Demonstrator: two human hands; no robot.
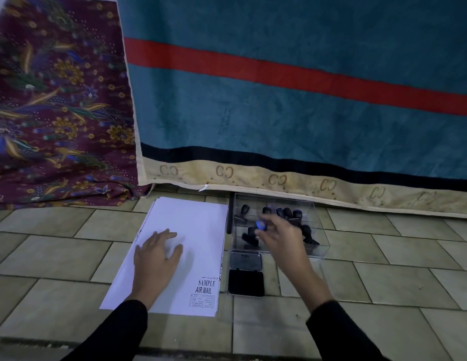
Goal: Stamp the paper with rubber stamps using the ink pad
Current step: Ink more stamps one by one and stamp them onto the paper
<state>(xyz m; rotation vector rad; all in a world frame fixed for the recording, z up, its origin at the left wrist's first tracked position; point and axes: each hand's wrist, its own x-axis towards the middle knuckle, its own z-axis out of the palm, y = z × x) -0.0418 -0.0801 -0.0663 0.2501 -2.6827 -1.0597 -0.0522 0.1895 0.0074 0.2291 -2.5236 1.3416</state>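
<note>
A stack of white paper (pixel 190 230) lies on the tiled floor, with stamped marks reading SAMPLE and AIR MAIL (pixel 205 286) near its lower right corner. My left hand (pixel 155 252) rests flat on the paper, fingers spread. To the right lies an open ink pad (pixel 246 282), its dark pad toward me and its lid (pixel 245 259) behind it. Behind that stands a clear plastic box (pixel 314 246) holding several black rubber stamps (pixel 289 213). My right hand (pixel 279 237) hovers over the box, fingertips closed on a blue-topped stamp (pixel 260 226), blurred.
A teal towel (pixel 279 105) with a red stripe and beige border hangs behind the box. A maroon floral cloth (pixel 58 100) hangs at the left. A dark pen-like stick (pixel 229 217) lies between paper and box. Beige floor tiles (pixel 383 282) surround the items.
</note>
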